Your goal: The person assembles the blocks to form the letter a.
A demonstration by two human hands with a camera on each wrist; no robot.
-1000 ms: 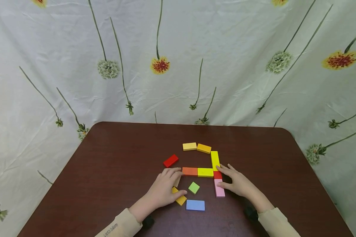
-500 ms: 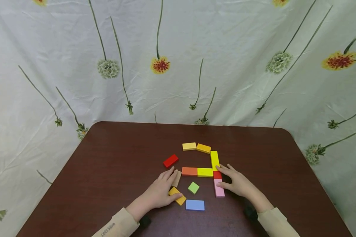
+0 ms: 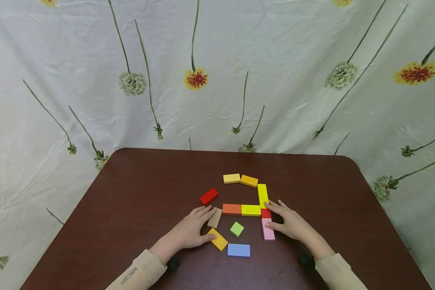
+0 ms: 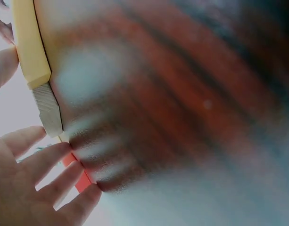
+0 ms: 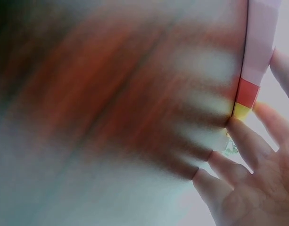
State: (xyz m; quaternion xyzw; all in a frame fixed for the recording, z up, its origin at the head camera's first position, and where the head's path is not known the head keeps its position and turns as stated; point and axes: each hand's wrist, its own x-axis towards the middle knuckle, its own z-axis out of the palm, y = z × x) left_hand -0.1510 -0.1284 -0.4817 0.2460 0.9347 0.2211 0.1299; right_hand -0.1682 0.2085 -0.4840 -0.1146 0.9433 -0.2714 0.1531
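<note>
On the table (image 3: 148, 181), your left hand (image 3: 188, 230) lies loosely spread, thumb at the amber block (image 3: 219, 241) beside the blue block (image 3: 239, 250); nudge lightly, right hand (image 3: 291, 223), fingers extended, steadying the pink block (image 3: 269, 233).

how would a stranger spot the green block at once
On the dark brown table, look between the left hand and the right hand. In the head view, the green block lies just above the blue block. It is the only green block, and touches no other.
</note>
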